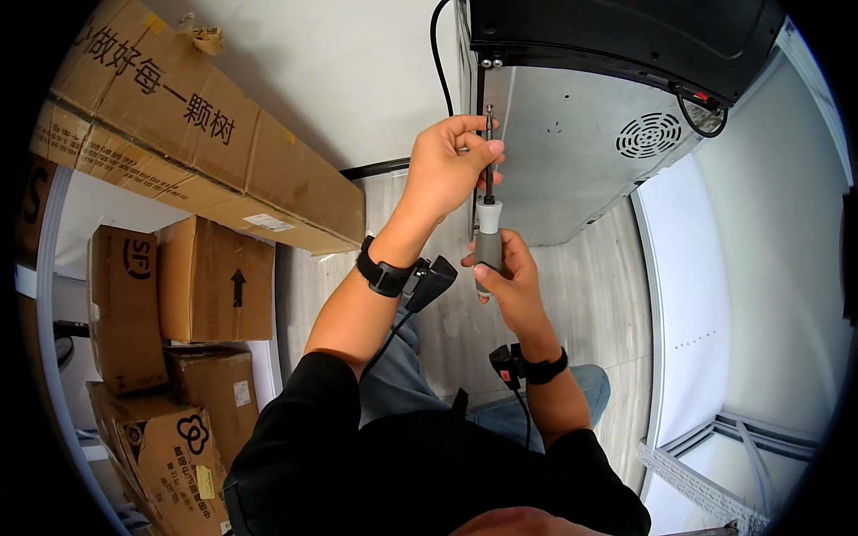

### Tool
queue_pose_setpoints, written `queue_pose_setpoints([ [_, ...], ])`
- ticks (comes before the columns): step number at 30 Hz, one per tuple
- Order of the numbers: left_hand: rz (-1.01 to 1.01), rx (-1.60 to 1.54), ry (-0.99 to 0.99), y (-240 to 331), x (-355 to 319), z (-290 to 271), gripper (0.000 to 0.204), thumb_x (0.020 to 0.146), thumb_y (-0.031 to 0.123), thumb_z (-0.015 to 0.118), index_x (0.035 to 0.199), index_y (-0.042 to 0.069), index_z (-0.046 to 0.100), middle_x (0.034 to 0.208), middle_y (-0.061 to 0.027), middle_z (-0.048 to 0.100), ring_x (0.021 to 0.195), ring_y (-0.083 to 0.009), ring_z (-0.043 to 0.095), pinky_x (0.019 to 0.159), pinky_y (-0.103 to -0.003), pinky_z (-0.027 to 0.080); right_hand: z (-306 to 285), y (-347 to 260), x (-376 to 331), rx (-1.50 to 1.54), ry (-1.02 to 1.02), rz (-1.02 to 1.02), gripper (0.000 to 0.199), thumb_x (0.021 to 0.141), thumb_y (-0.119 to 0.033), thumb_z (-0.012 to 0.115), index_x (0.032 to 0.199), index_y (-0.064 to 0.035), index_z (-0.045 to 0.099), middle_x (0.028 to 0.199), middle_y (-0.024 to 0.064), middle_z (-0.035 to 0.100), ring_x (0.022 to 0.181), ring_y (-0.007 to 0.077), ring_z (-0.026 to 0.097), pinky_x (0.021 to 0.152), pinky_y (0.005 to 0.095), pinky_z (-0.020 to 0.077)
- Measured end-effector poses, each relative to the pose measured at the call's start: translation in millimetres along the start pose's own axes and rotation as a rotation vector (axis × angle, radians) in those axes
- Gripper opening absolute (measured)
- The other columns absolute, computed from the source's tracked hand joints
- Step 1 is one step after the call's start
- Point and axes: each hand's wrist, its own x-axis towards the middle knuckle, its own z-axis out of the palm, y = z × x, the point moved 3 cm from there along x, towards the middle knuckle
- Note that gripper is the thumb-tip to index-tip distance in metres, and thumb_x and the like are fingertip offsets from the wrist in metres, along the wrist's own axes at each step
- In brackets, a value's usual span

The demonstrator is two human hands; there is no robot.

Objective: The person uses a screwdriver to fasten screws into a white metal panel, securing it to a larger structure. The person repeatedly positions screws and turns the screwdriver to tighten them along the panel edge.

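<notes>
A screwdriver (489, 243) with a grey and white handle and a dark shaft stands nearly upright in the picture, its tip pointing away from me. My right hand (517, 281) is closed around the handle. Farther up, my left hand (450, 165) closes its thumb and fingers about the dark shaft, and the tip shows just beyond them. Whether a screw sits on the tip is too small to tell. Close behind both hands is the grey metal side of a cabinet-like appliance (559, 192), with a round slotted vent and a black panel (617, 40) across its far end.
Cardboard boxes (214, 277) are stacked on the left, below a long carton (268, 161) reaching toward the wall. A black cable (435, 45) hangs beside the appliance. White panels (693, 295) line the right side. Wood-look floor (590, 295) shows beneath. Straps with small devices circle both my wrists.
</notes>
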Motion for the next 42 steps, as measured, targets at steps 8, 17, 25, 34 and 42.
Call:
queue_pose_setpoints([
  [8, -0.029, -0.031, -0.024, 3.3, -5.2, 1.6, 0.026, 0.093, 0.006, 0.051, 0.117, -0.003, 0.054, 0.083, -0.0087, 0.068, 0.063, -0.0143, 0.066, 0.056, -0.025, 0.053, -2.1, -8.3, -3.0, 0.145, -0.127, 0.042, 0.054, 0.087, -0.006, 0.055, 0.137, -0.0028, 0.035, 0.111, 0.0151, 0.061, 0.091, 0.0209, 0.064, 0.055, 0.0262, 0.0521],
  [17, -0.007, 0.021, -0.035, 1.4, -10.3, 2.7, 0.026, 0.095, 0.012, 0.049, 0.118, 0.000, 0.053, 0.082, -0.0089, 0.069, 0.064, -0.0142, 0.066, 0.056, -0.025, 0.052, -7.2, -4.8, -9.1, 0.009, -0.054, -0.022, 0.052, 0.086, -0.005, 0.056, 0.135, -0.0019, 0.037, 0.110, 0.0131, 0.061, 0.089, 0.0184, 0.063, 0.055, 0.0248, 0.0514],
  [25, 0.044, 0.071, -0.050, -7.8, -11.6, 10.7, 0.026, 0.100, 0.027, 0.041, 0.109, 0.006, 0.051, 0.070, -0.0094, 0.066, 0.060, -0.0151, 0.064, 0.055, -0.023, 0.047, -37.4, 9.5, -24.4, -0.022, -0.053, -0.002, 0.051, 0.084, -0.006, 0.056, 0.133, -0.0015, 0.041, 0.105, 0.0118, 0.062, 0.087, 0.0171, 0.063, 0.053, 0.0232, 0.0461],
  [34, -0.193, -0.083, -0.236, -94.6, -2.8, 86.4, 0.014, 0.097, 0.019, 0.044, 0.097, 0.008, 0.053, 0.078, -0.0115, 0.065, 0.066, -0.0191, 0.065, 0.058, -0.026, 0.052, -114.9, 39.4, -78.6, 0.229, 0.115, 0.112, 0.045, 0.090, -0.020, 0.052, 0.131, -0.0044, 0.045, 0.093, 0.0069, 0.062, 0.072, 0.0115, 0.059, 0.048, 0.0223, 0.0375],
  [42, -0.526, 0.018, -0.760, -158.6, -10.7, 315.0, 0.013, 0.095, 0.016, 0.048, 0.099, 0.004, 0.053, 0.092, -0.0140, 0.064, 0.074, -0.0166, 0.063, 0.067, -0.027, 0.053, -227.1, 33.6, -201.8, 0.333, 0.701, 0.056, 0.033, 0.093, -0.032, 0.054, 0.115, -0.0081, 0.048, 0.077, 0.0024, 0.059, 0.053, 0.0065, 0.050, 0.041, 0.0200, 0.0298],
])
